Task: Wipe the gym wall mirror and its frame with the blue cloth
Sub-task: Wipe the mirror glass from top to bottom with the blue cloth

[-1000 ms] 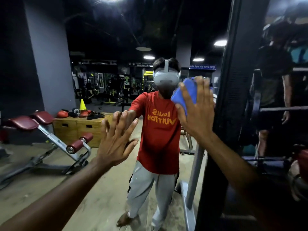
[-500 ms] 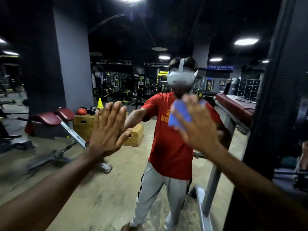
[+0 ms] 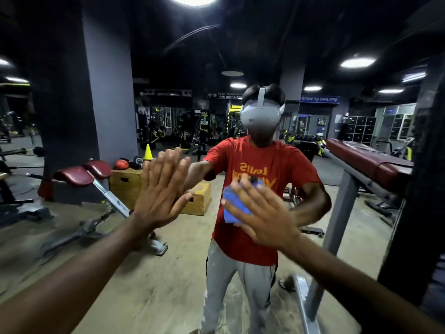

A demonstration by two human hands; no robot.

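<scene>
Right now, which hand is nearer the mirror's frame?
Right. The right hand, pressing the cloth on the mirror, is left of the frame; the left hand lies flat on the mirror farther left.

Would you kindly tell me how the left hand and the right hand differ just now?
The left hand is bare; the right hand presses the blue cloth. The left hand sits higher than the right hand. Both lie open-palmed against the mirror.
</scene>
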